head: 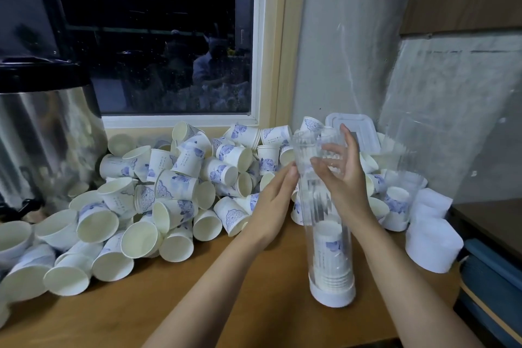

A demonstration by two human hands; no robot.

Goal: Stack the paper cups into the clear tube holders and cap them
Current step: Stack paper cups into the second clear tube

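Standing upright on the table [197, 305], the tube [324, 206] holds a stack of cups [330, 257] in its lower part, above a white cap [333, 295]. Loose cups [169, 192] lie piled at its left. The right hand [344, 175] curls round the upper tube and grips it. The left hand [271, 206] touches the tube's side with straight, relaxed fingers.

Urn [48, 133] cut off left; right hand [343, 178] fingers [329, 150] blurred behind tube [319, 206].
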